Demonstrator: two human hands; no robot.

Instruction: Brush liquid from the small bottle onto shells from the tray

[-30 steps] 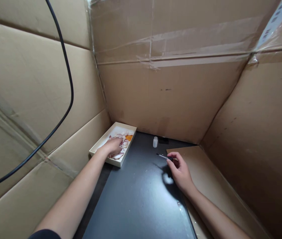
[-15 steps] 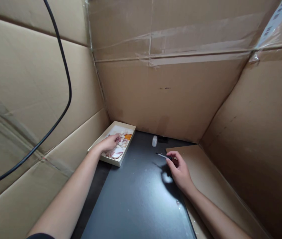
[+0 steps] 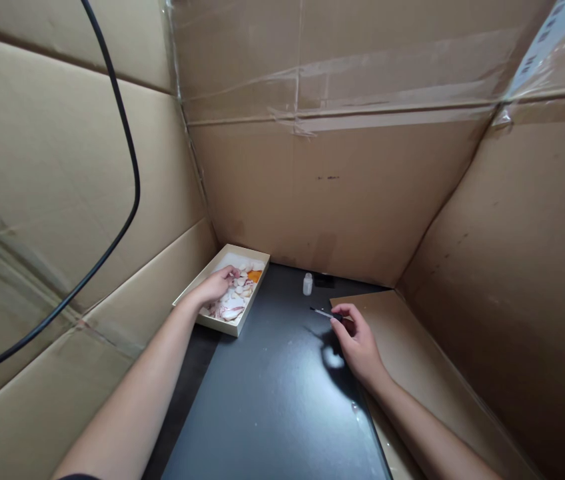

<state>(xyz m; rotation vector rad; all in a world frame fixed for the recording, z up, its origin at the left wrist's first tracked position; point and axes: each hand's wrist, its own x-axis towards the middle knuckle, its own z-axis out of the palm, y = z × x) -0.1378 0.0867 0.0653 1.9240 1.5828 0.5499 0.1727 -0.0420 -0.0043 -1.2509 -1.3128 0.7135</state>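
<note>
Broadly, cardboard walls (image 3: 342, 200): closing in left, right and behind, taped at the seams.
Table (image 3: 262, 387): dark, glossy, stretching back to the far end.
Cardboard sheet (image 3: 407, 347): flat along the right side of the table.
Open box (image 3: 217, 326): shallow, at the table's back left, long axis running away and slightly rightward.
Left hand (image 3: 216, 283): inside the box, fingers bent down; too small in view, cannot tell if clamped on anything.
Right hand (image 3: 358, 341): well right of the box, thumb and fingertips pinched on the applicator (image 3: 322, 313).
Shells (image 3: 230, 307): spread in the box, just under and beside the left hand, well apart from the right.
Bottle (image 3: 308, 285): pale, upright on the table, between box and right hand.
Applicator: long axis pointing leftward from the right hand, dark tip just in front of the bottle.
</note>
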